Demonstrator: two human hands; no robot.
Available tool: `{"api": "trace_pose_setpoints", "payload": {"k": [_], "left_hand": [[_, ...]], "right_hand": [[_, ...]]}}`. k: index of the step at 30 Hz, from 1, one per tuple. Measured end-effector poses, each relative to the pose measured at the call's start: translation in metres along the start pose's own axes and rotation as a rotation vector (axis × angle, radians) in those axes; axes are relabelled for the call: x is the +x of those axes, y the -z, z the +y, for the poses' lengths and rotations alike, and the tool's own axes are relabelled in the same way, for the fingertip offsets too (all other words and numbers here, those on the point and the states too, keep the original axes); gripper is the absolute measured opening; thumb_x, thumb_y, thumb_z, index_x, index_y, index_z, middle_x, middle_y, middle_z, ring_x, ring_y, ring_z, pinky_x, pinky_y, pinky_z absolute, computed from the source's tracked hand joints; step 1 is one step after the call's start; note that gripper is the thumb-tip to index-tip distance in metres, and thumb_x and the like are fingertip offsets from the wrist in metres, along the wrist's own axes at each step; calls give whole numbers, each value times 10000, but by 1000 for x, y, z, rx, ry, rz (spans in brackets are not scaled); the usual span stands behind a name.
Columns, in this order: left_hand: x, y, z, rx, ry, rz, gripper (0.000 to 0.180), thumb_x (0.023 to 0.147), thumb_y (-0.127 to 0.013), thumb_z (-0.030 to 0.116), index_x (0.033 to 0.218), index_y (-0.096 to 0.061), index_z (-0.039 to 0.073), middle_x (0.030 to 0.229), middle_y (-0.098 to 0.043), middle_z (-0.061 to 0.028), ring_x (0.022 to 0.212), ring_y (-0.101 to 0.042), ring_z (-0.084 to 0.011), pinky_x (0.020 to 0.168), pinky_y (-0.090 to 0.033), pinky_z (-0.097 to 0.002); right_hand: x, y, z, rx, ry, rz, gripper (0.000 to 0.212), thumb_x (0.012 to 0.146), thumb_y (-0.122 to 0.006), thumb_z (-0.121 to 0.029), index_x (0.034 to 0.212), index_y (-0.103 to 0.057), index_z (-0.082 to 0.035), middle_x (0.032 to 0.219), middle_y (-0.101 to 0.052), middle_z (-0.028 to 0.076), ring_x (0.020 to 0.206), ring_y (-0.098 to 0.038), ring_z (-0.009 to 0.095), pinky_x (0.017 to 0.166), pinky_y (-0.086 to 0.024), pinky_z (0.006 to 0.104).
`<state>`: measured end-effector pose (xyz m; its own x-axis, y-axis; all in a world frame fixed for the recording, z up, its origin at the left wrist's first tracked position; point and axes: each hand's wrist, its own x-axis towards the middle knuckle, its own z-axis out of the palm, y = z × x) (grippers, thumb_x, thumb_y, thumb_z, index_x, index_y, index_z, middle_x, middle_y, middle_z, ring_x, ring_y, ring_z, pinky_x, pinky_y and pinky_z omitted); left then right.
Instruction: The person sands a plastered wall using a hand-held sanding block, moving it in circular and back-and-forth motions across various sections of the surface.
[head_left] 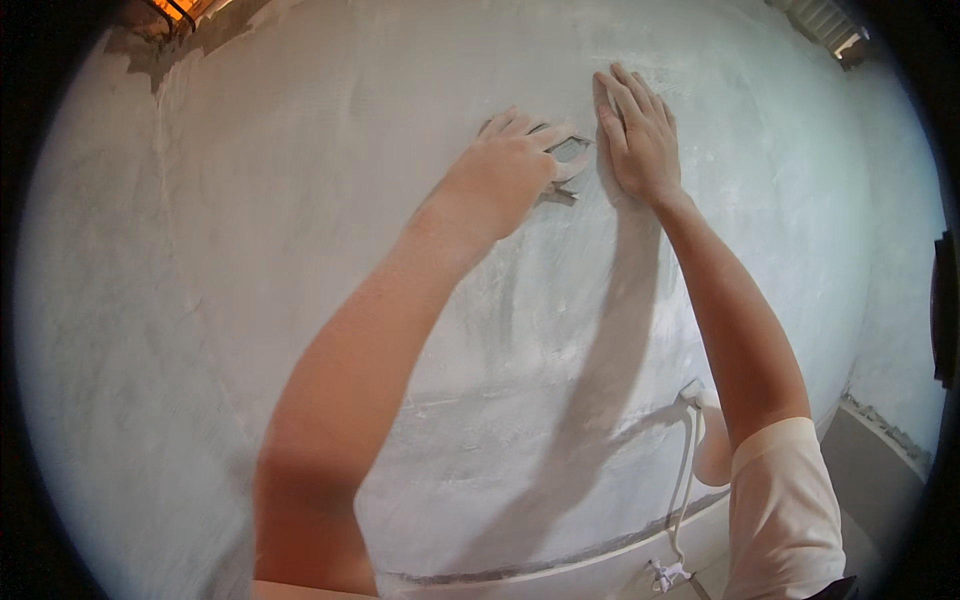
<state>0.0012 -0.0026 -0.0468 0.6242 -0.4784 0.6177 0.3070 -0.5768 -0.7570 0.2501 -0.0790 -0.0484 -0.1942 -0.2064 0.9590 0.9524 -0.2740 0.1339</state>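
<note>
My left hand (515,165) is closed around a folded grey sheet of sandpaper (570,150), pressed against the pale plastered wall (350,220). Dark edges of the sheet stick out past the thumb and below the palm; the rest is hidden under the hand. White dust coats the fingers. To its right and slightly higher, my right hand (640,135) lies flat on the same wall, fingers stretched upward and holding nothing. The wall is smooth, with whitish smears and grey patches around both hands.
At lower right, a white hose (687,480) hangs from a wall bracket (692,392) down to a tap (668,575). A rough-edged ledge (885,440) runs along the right wall. A slatted vent (820,22) is at upper right; a broken, orange-lit gap (178,8) is at upper left.
</note>
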Motion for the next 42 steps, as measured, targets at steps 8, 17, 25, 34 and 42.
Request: {"api": "trace_pose_setpoints", "payload": {"k": [8, 17, 25, 34, 42], "left_hand": [[-86, 93, -55, 65, 137, -252, 358, 941, -753, 192, 1292, -750, 122, 1580, -566, -66, 1333, -570, -360, 1144, -481, -469], [48, -5, 9, 12, -46, -140, 321, 992, -710, 234, 1295, -763, 142, 1552, -594, -78, 1301, -580, -357, 1098, -491, -481], [-41, 72, -42, 13, 65, -247, 386, 967, -725, 268, 1332, -753, 146, 1545, -608, -83, 1258, -594, -365, 1112, -479, -468], [26, -6, -4, -83, -78, -8, 398, 955, -738, 215, 1348, -755, 156, 1532, -619, -93, 1261, -593, -364, 1150, -450, -489], [-23, 44, -9, 48, 168, -189, 392, 995, -700, 203, 1383, -736, 164, 1486, -635, -142, 1331, -589, -375, 1171, -436, -473]], "right_hand": [[0, 7, -19, -41, 5, -30, 532, 1115, -470, -388, 1580, -516, -134, 1692, -448, 106, 1596, -348, 329, 1314, -232, 527], [-1, 12, -1, 62, 4, 17, 447, 1086, -514, -290, 1506, -582, -156, 1626, -520, 99, 1529, -438, 326, 1257, -317, 514], [3, 9, 8, 51, 59, 91, 393, 1102, -502, -242, 1462, -615, -133, 1581, -559, 97, 1478, -487, 337, 1236, -357, 500], [8, 14, 1, 50, 71, 60, 371, 1090, -523, -248, 1424, -646, -142, 1548, -585, 91, 1429, -514, 339, 1218, -370, 492], [2, 8, 9, 77, 43, 64, 365, 1114, -491, -196, 1435, -657, -145, 1571, -588, 81, 1430, -521, 331, 1237, -372, 466]]}}
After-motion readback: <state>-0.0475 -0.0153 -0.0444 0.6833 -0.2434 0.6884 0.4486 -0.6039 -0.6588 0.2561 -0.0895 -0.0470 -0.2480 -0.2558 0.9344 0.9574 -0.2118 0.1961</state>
